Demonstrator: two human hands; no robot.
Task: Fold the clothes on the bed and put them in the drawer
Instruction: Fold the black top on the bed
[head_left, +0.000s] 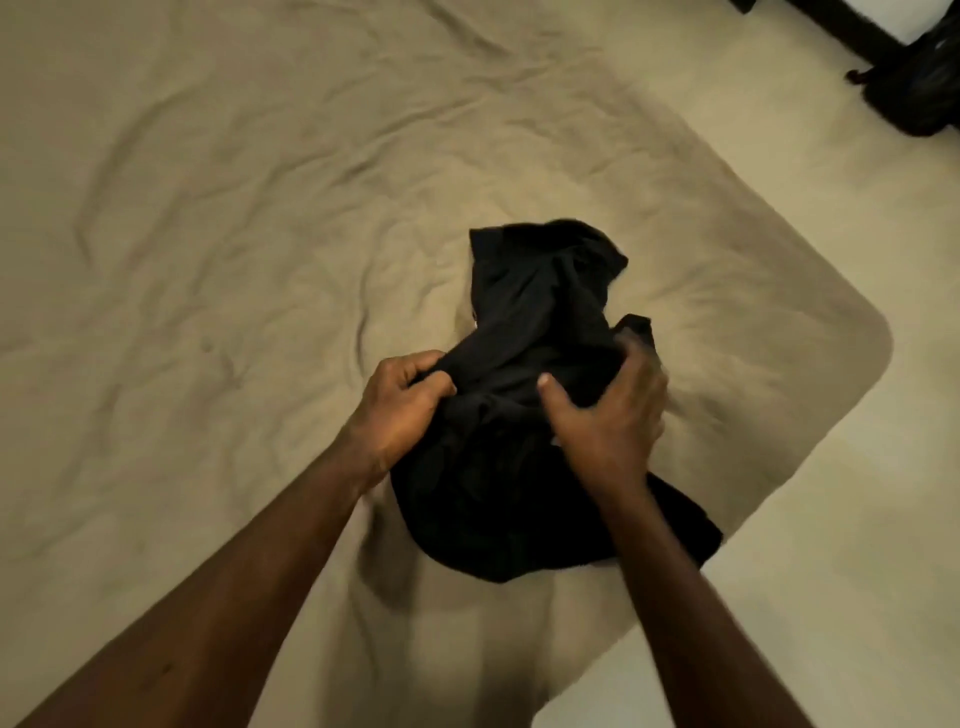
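Near the corner of the bed (208, 260), the left hand (400, 410) pinches a bunched black garment (535, 322) while the right hand (608, 415), blurred, seems to clutch it too.

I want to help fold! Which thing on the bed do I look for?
Find the big tan bed with the wrinkled sheet, then its rounded corner beside the pale floor. A crumpled black garment lies there, gripped by the left hand and right hand. It is the only dark thing on the bed.
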